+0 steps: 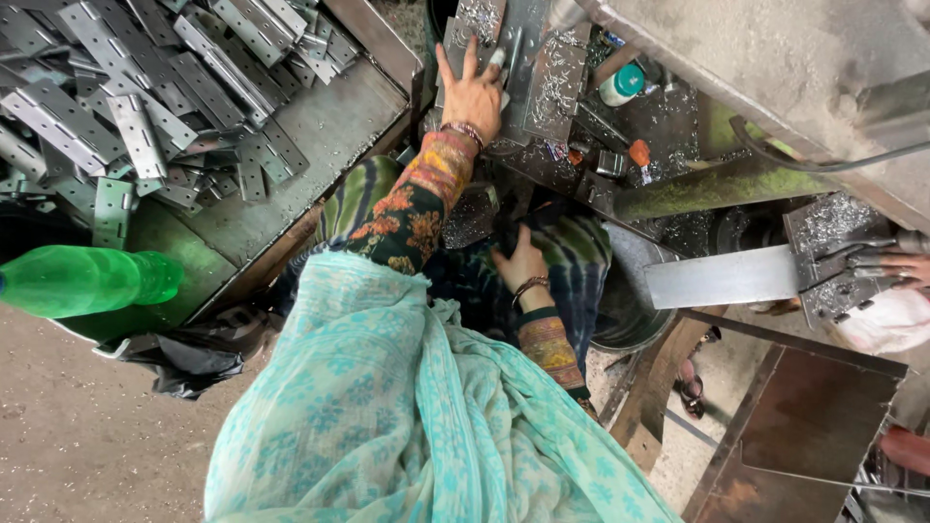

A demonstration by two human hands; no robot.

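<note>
Hands: the right hand (523,266) is being rested low on the lap, knuckles up, fingers curled down into dark tie-dyed cloth; whether anything is being gripped cannot be told; the left hand (472,92) is being stretched forward, released and flat, fingers spread.
Near body: a pale teal scarf (387,416) is being worn across the chest; both forearms are being covered by flowered sleeves, with bangles at the wrists.
Near left: a green plastic bottle (87,279) is being kept on its side at the edge of the metal tray (329,126).
Piece in hand: a small grey metal plate (465,48) is being pressed down under the left palm on the machine bed (562,82), well apart from the right hand; nothing is being pinched or lifted.
Stock: a heap of steel hinges (145,107) is being held in the tray, left of the outstretched arm; whether these are worked or waiting cannot be told.
Progress, as judged: one piece only is being handled at the bed; silvery shavings (552,92) are lying thick around it, so much cutting is judged done; the large heap suggests much is being left over.
Far right: a flat steel bar (722,276) is being held at a second fixture by another person's hand (906,266).
Far bed: a small white bottle with a teal cap (620,85) is being kept among the shavings.
</note>
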